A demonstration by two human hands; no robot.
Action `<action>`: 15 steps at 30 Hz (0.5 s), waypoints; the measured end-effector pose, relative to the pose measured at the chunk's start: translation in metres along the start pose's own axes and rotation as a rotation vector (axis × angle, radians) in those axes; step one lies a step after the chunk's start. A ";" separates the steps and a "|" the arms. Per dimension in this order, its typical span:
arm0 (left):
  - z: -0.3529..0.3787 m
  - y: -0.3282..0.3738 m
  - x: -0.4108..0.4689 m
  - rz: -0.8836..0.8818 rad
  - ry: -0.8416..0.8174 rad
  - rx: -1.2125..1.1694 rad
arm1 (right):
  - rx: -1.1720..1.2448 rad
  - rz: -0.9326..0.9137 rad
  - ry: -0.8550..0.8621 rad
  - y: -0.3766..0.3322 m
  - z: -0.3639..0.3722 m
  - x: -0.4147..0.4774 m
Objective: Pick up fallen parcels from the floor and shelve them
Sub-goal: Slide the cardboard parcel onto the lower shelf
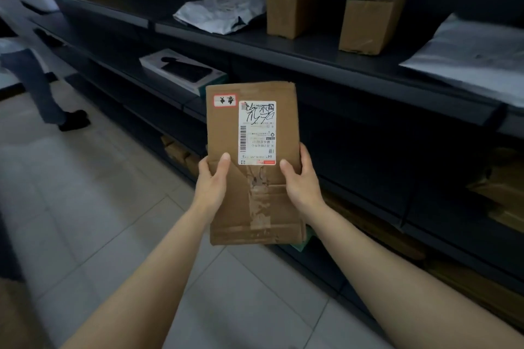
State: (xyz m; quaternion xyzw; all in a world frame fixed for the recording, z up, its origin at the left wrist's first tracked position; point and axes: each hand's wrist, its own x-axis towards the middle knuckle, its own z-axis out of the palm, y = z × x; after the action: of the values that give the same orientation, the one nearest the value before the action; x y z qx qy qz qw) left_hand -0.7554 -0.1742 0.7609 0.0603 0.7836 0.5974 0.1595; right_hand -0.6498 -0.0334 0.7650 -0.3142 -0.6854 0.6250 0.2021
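Tiled floor (99, 207) | dark shelving (312, 59) | both hands' fingers clamped on flat parcel (252, 161)

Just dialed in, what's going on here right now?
A person holds a flat cardboard parcel upright in front of dark shelving, left hand and right hand gripping its side edges, thumbs on the labelled face. It is off the floor but not yet shelved. The shelf ahead already carries two brown boxes and grey mailer bags. Another person's legs show at far left.
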 end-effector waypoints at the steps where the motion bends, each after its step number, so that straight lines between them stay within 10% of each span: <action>1: 0.007 0.001 0.006 -0.002 -0.014 0.004 | -0.002 0.018 0.007 0.001 -0.004 0.006; 15: 0.106 0.034 0.123 -0.064 -0.364 0.138 | 0.056 0.173 0.268 0.008 -0.046 0.100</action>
State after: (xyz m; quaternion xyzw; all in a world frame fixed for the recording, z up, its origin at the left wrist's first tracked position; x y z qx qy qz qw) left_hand -0.8404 -0.0324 0.7469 0.1531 0.7826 0.5160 0.3128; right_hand -0.6899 0.0683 0.7518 -0.4469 -0.6051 0.6113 0.2461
